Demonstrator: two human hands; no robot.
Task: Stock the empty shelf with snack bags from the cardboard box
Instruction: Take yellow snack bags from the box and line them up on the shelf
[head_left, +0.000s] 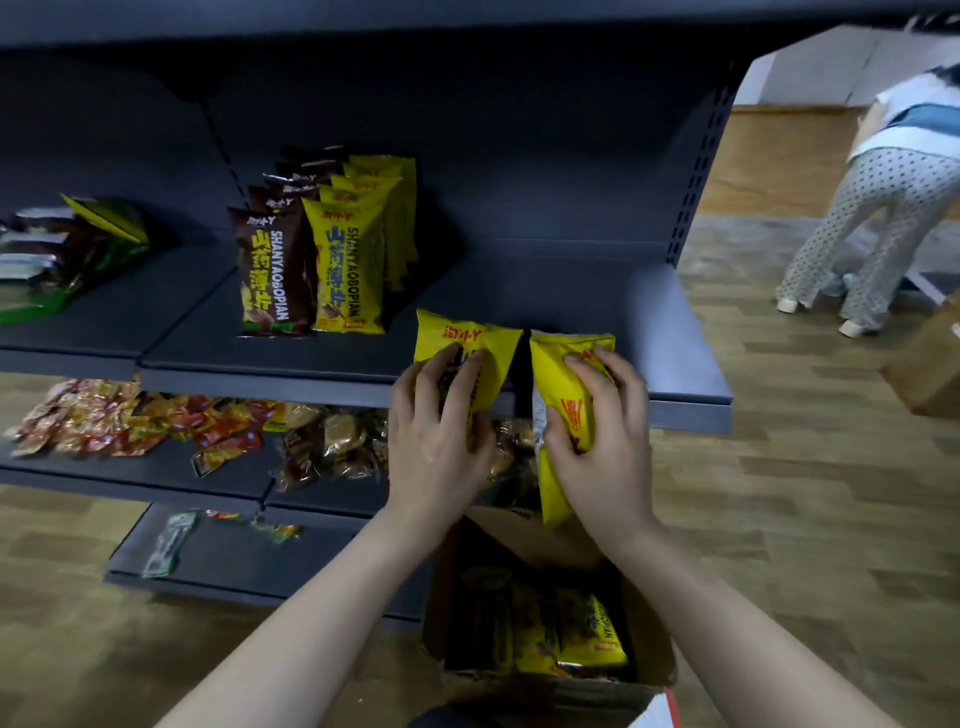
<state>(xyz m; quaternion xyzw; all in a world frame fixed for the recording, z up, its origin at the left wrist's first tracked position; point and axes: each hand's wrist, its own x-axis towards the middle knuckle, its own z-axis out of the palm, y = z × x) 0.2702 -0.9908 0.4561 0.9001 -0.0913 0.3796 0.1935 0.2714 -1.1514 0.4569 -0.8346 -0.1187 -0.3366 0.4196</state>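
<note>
Cardboard box (545, 691) lowest in view, yellow bags inside. Left hand (436, 441) fingers curled round 1 yellow snack bag (467, 343), right hand (605, 447) gripping another (563, 415), both at shelf (691, 395) front edge.

Left hand (441, 431) gripped a yellow snack bag (467, 353) at frame centre; right hand (597, 431) gripped a second yellow bag (563, 415) just beside it. Both were before the dark shelf (675, 374) edge. Brown and yellow bags (311, 270) stood upright centre-left. Open cardboard box (545, 623) sat lower centre.
</note>
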